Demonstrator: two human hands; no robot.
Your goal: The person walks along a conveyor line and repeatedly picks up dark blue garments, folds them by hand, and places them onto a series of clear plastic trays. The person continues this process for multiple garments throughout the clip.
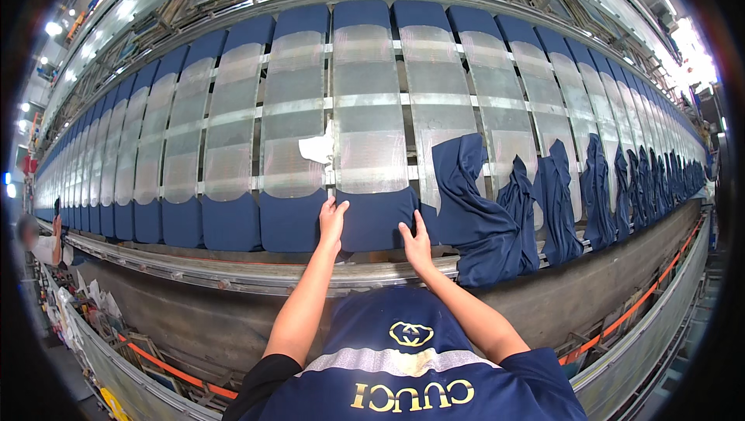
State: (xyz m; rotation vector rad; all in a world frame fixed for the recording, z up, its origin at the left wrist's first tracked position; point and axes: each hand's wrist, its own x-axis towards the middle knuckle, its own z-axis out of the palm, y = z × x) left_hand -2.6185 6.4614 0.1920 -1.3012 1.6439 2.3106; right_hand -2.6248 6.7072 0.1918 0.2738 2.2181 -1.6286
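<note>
A navy fabric piece (372, 220) lies smooth over the near end of a long flat printing board (369, 112) in front of me. My left hand (332, 224) is at its left edge, thumb on top and fingers along the side, gripping that edge. At the right edge, my right hand (417, 242) touches the fabric with thumb and forefinger apart; its other fingers are hidden, so its grip is unclear. Just right of it, a loose, crumpled navy fabric piece (465, 205) drapes across the neighbouring board and over the front rail.
More crumpled navy pieces (559, 205) hang on boards to the right. Boards on the left carry smooth navy pieces (230, 220) at their near ends. A metal rail (262, 275) runs along the front. At far left is another person's arm (56, 240).
</note>
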